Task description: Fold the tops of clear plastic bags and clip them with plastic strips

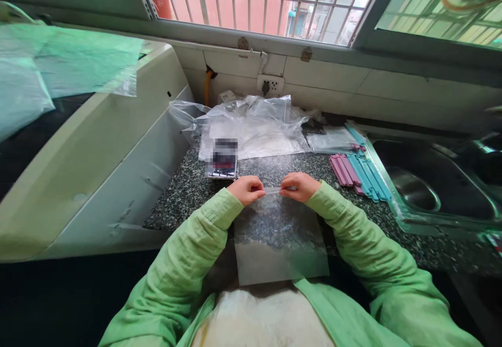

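A clear plastic bag (280,237) hangs from both hands over the front edge of the speckled countertop (188,185). My left hand (248,189) is closed, pinching the bag's upper edge between thumb and fingers. Close beside it, my right hand (298,186) pinches the same edge, with a short whitish strip of the edge showing between the two hands. The bag's lower part reaches toward my body. Behind the hands lies a heap of clear plastic bags (254,132). A phone-like device (221,161), partly blurred, stands just beyond my left hand.
Pink plastic strips (345,170) and blue plastic strips (371,180) lie right of the hands, by a metal sink (396,221). A flat stack of clear bags (331,140) is behind them. A large pale appliance (117,143) bounds the left. A wall socket (270,84) sits below the barred window.
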Motion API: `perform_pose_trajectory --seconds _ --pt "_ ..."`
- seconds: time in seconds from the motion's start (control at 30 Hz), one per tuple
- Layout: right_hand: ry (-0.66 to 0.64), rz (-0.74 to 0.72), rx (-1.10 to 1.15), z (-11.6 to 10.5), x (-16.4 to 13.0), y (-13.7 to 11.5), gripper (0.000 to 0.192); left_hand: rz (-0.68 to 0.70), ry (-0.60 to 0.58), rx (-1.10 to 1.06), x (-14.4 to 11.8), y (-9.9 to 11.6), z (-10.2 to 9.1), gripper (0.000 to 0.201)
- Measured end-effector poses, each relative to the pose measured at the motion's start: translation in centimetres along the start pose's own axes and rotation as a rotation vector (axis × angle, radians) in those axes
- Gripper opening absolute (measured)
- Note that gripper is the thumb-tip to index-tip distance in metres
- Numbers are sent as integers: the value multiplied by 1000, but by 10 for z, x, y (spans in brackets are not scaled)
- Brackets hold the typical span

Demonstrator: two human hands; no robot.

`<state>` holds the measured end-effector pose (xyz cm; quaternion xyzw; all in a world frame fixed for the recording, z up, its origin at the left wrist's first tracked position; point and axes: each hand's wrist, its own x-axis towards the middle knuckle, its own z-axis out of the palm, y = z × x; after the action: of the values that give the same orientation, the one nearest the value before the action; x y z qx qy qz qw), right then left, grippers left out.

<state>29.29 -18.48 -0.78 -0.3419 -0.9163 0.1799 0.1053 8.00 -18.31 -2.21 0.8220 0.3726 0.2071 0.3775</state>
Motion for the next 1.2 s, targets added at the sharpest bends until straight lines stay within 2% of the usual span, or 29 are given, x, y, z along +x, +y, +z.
perform_pose_trajectory --seconds 0.27,0.63,0.93,1.2 --pt "84 -136 83 3 0 7 27 37 2 -24 -1 2 -1 13" --pt "75 -128 118 4 -2 13 26 99 18 -25 -1 0 0 14" --pt "70 -124 127 4 -3 13 25 5 36 -92 0 -1 2 13" --pt "114 -112 135 -7 -12 27 31 -76 88 -201 -3 -2 -7 19"
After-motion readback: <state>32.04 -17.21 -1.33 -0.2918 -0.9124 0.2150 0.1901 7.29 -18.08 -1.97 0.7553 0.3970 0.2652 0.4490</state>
